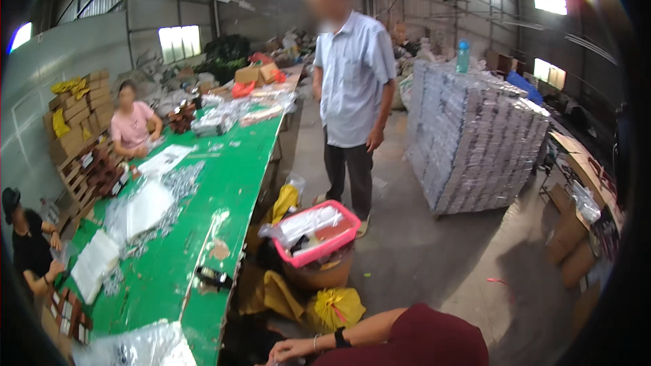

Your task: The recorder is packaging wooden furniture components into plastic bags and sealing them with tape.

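Observation:
My right hand (pixel 293 350) is at the lower edge, reaching in from a dark red sleeve (pixel 424 339), with a black watch (pixel 342 339) and a thin bracelet at the wrist. Its fingers bend downward and close together; the frame cuts off their tips, so what they hold cannot be made out. Just beyond it lies a tied yellow bag (pixel 336 308). A pink plastic basket (pixel 324 252) with clear plastic sleeves and brown pieces rests on a round container (pixel 319 274) behind that bag. My left hand does not appear.
At left runs a long green table (pixel 234 193) with stacks of clear bags and a black tool (pixel 213 276). Two people sit along its far side. Someone in a light blue shirt (pixel 356 78) stands beyond the basket. A tall wrapped stack (pixel 468 139) stands at right.

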A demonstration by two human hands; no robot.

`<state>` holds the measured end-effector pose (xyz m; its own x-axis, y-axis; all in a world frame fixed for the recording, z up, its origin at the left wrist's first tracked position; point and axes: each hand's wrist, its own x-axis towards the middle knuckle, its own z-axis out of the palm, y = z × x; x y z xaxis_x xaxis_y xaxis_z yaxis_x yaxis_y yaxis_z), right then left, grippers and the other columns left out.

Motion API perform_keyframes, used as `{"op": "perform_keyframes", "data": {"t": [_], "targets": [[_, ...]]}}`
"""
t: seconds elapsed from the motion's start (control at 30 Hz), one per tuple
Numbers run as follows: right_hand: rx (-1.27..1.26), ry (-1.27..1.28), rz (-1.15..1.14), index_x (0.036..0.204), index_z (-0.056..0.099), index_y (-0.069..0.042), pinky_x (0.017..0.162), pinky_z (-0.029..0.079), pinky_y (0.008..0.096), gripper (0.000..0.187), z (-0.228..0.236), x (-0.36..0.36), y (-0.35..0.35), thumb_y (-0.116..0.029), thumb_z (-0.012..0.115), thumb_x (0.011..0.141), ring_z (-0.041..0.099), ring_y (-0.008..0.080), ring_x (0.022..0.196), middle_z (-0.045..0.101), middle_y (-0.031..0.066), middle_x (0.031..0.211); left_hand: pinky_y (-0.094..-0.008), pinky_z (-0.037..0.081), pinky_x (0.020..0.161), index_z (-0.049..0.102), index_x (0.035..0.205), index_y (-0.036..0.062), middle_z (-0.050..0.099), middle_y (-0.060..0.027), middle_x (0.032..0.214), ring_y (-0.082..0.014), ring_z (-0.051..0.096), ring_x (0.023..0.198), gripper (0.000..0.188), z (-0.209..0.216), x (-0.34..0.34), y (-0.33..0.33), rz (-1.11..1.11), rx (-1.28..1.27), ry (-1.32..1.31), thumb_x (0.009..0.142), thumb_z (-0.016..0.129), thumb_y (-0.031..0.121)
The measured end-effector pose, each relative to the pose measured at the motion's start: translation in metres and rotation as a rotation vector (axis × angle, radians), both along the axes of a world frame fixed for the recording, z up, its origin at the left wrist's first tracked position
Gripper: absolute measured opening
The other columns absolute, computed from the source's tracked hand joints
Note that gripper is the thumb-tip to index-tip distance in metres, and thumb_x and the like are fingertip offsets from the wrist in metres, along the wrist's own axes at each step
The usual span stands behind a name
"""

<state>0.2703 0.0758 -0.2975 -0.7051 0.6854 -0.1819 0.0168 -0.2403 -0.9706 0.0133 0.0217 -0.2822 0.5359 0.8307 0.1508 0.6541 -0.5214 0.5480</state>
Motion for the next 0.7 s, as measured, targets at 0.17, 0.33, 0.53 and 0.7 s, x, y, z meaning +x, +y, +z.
{"op": "perform_keyframes", "data": {"t": [0.17,0.33,0.53,0.7], "targets": [[0.117,0.135,-0.097,0.102,0.071,0.0,0.088,0.051,0.0361,0.032,0.046,0.002,-0.016,-0.031,0.064,0.096,0.065,0.0195,0.098,0.072,0.0098,0.101,-0.044,0.046,0.083,0.065,0.126,0.0143,0.062,-0.0184,0.101,-0.0382,0.057,0.094,0.032,0.014,0.033,0.067,-0.037,0.061,-0.101,0.099,0.052,0.025],[0.054,0.106,-0.011,0.114,0.065,-0.001,0.093,0.05,0.0391,0.032,0.051,0.013,-0.025,-0.029,0.064,0.097,0.063,0.0211,0.106,0.069,0.0116,0.11,-0.0448,0.046,0.084,0.065,0.126,0.0145,0.062,-0.018,0.102,-0.0382,0.057,0.095,0.032,0.028,0.049,0.068,-0.027,-0.004,-0.161,0.098,0.054,0.025],[-0.109,0.112,-0.031,0.124,0.055,-0.008,0.102,0.038,0.0285,0.039,0.009,0.013,-0.016,-0.019,0.065,0.088,0.049,0.0125,0.119,0.057,0.0023,0.122,-0.0458,0.046,0.085,0.066,0.125,0.0146,0.063,-0.0174,0.102,-0.0382,0.057,0.095,0.032,0.046,0.03,-0.001,0.049,-0.237,-0.157,0.097,0.056,0.026],[-0.159,0.088,0.014,0.126,0.054,-0.008,0.098,0.04,0.0284,0.047,-0.01,0.008,-0.016,-0.011,0.063,0.079,0.05,0.0127,0.114,0.056,0.0014,0.118,-0.0426,0.045,0.094,0.066,0.121,0.0124,0.065,-0.0138,0.112,-0.0341,0.058,0.106,0.03,0.056,0.033,-0.009,0.182,-0.437,-0.19,0.095,0.062,0.026]]}}
